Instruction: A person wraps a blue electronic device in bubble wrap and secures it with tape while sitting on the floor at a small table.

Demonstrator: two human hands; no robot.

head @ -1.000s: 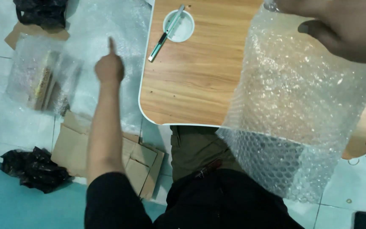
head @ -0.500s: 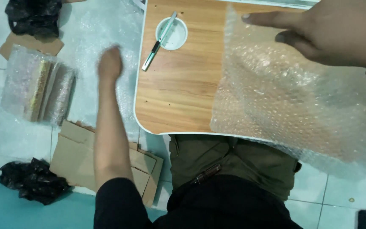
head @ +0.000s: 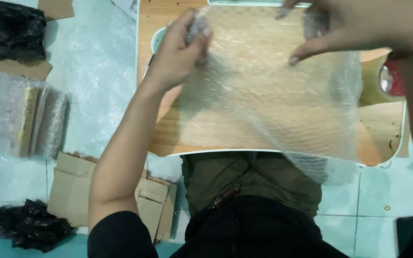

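Observation:
A clear sheet of bubble wrap [head: 268, 95] is stretched over the small wooden table [head: 383, 131]. My left hand [head: 180, 52] pinches its upper left corner. My right hand [head: 354, 26] grips its upper right edge with the fingers curled on the plastic. The sheet's lower right part hangs over the table's front edge above my lap. A white round dish [head: 157, 39] shows at the table's left side, mostly hidden behind my left hand.
On the floor to the left lie bubble-wrapped packages [head: 22, 114], flattened cardboard boxes [head: 77, 188] and black plastic bags [head: 13, 28]. More bubble wrap covers the floor there. A roll of tape [head: 388, 81] sits at the table's right side.
My left hand came from the floor side over to the table and took the sheet's left corner. The sheet was lowered and spread over the tabletop.

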